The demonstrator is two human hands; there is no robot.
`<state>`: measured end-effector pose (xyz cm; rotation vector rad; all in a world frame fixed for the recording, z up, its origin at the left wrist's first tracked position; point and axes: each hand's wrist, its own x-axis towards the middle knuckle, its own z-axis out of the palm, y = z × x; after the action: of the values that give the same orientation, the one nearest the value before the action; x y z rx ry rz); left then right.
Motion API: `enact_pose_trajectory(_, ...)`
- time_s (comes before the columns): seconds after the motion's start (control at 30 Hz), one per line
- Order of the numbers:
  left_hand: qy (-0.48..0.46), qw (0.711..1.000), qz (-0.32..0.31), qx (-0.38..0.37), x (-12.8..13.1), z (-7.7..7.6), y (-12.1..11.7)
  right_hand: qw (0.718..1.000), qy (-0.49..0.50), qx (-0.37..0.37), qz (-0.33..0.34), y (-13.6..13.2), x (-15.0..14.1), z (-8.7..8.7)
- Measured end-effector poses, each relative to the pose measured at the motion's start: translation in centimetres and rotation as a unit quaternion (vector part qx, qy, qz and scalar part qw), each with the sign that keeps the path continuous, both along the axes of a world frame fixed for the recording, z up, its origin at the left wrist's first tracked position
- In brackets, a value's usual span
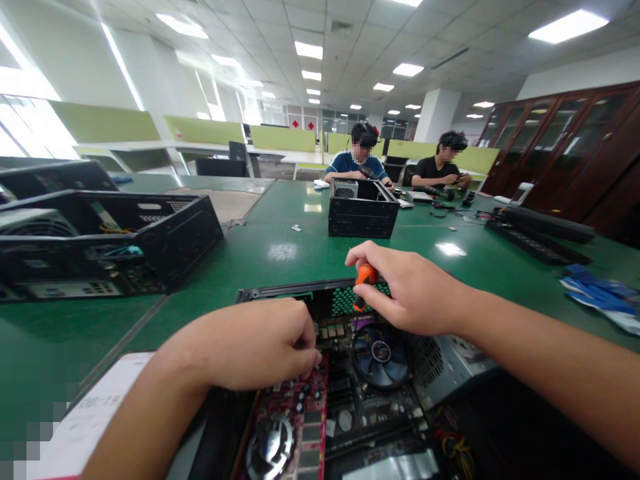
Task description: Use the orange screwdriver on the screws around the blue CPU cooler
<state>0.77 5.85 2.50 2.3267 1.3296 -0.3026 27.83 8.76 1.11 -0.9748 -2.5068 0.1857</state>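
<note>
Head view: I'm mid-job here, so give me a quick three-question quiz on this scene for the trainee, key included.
1. What does the right hand hold?
2. True or false: in the picture, the red circuit board lies to the right of the large fan with the dark blades.
3. Which of these is the left hand nearest to?
A. the blue gloves
B. the red circuit board
C. the cabinets

Key:
1. An orange-and-black screwdriver.
2. False; the board lies to the left of the fan.
3. B.
</note>
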Motion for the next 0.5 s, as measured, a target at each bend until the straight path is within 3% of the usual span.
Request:
enact_pose_trajectory(0.33, -0.007, 1.0, -0.004, 0.005, -0.28, -0.41, 0.12, 0.99, 0.083, -0.089, 0.077, 0.85, 0.69, -0.07)
enact_pose_trajectory(0.5, -0.013, 1.0, 0.0, 0.001, -0.37, -0.47, 0.08, 0.96, 0.143, -0.173, 0.168, 0.09, 0.81, 0.52)
